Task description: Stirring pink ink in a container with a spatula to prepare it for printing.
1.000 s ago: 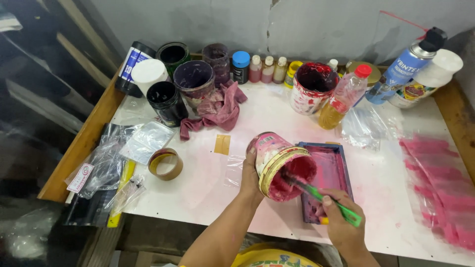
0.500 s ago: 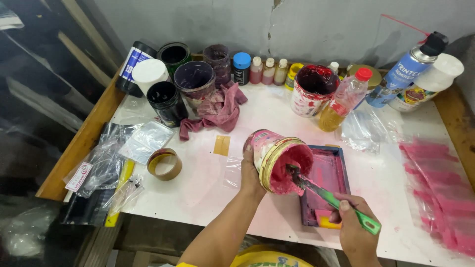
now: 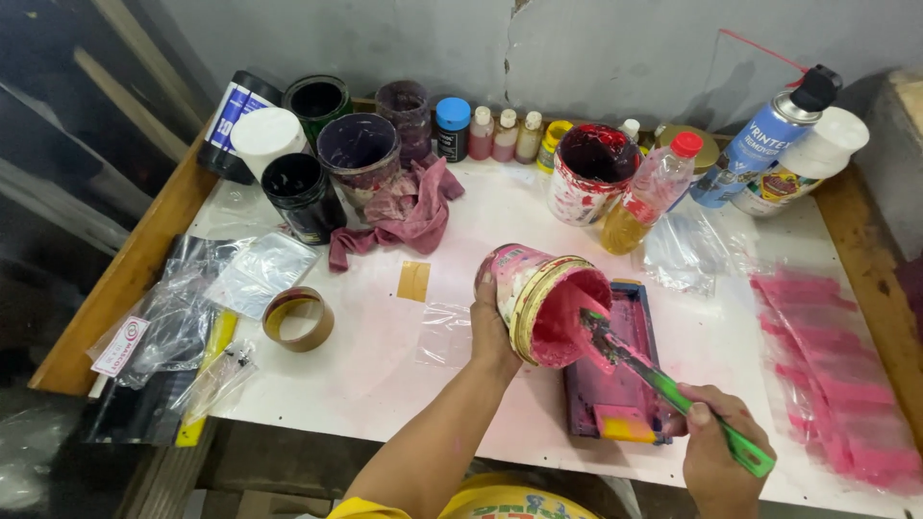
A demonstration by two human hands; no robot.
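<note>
My left hand [image 3: 492,332] grips a pink-smeared paint can [image 3: 538,293], tilted on its side with the open mouth facing right. My right hand [image 3: 713,459] holds a green-handled scraper [image 3: 673,389]. Its paint-covered blade reaches into the can's mouth, into the pink paint. Under the can lies a dark rectangular tray [image 3: 625,384] smeared with pink and purple paint.
Along the back wall stand several paint pots [image 3: 361,149], small bottles [image 3: 505,135], a red-stained bucket [image 3: 588,173], an oil bottle [image 3: 649,197] and a spray can [image 3: 769,135]. A stained rag [image 3: 404,211], a tape roll [image 3: 298,319], plastic bags [image 3: 183,317] and pink-stained plastic sheets [image 3: 836,375] lie on the white table.
My right hand pulled back toward the right and drew the scraper outward along the can's mouth. The can stayed tilted over the tray.
</note>
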